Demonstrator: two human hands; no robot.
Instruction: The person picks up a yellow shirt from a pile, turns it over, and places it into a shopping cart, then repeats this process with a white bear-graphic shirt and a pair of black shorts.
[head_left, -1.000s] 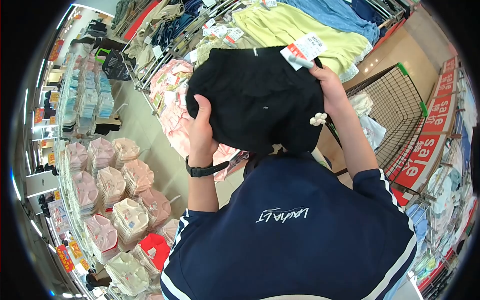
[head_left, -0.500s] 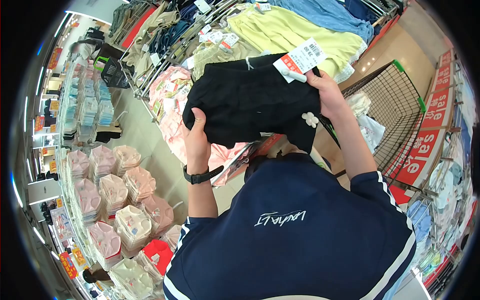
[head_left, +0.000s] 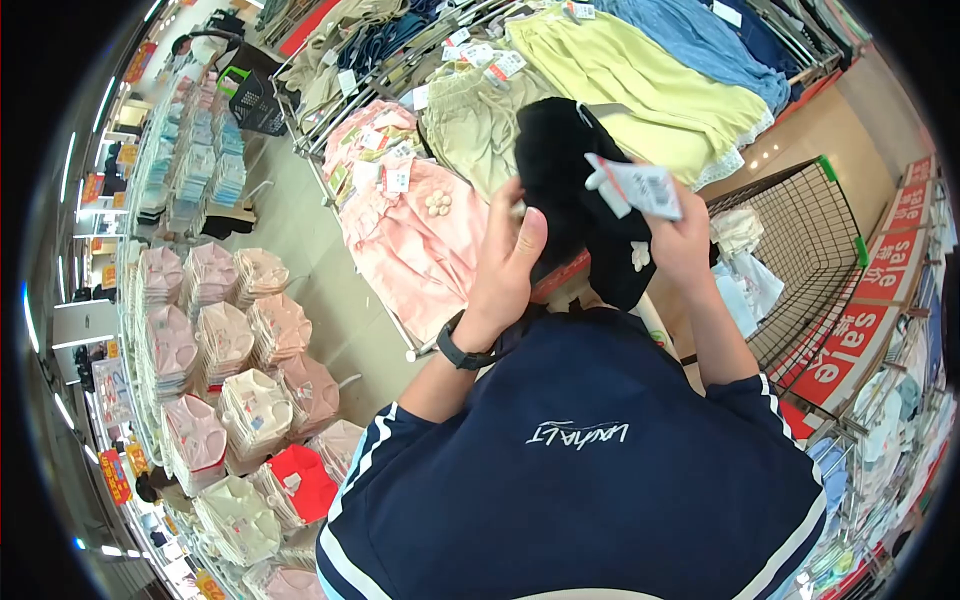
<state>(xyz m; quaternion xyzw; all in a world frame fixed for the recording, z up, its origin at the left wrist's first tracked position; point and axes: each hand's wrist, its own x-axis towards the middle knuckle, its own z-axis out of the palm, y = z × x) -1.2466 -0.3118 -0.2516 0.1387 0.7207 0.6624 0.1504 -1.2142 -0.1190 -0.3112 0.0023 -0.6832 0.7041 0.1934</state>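
Note:
Black shorts (head_left: 555, 165) with a pale flower decoration are bunched up between my two hands in the head view. My left hand (head_left: 506, 265), with a black watch on its wrist, grips their left side, thumb raised in front and the other fingers partly hidden. On the other side my right hand (head_left: 682, 245) holds the shorts by the waist end. A white and red price tag (head_left: 640, 188) hangs from them in front of the right fingers. Just beyond lie pink shorts (head_left: 410, 245), light green shorts (head_left: 475, 115) and a yellow garment (head_left: 640, 95) on a display rack.
A shopping cart (head_left: 800, 235) with pale clothes inside stands at the right, beside red sale signs (head_left: 870, 290). Stacks of packaged pink and cream underwear (head_left: 255, 405) hang along the left. A black basket (head_left: 258, 105) and a person (head_left: 205, 45) are at the far left.
My hands have come closer together, the left one moving right. The black shorts, spread wide before, are now folded inward, and the tag has tilted. More of the pink shorts shows.

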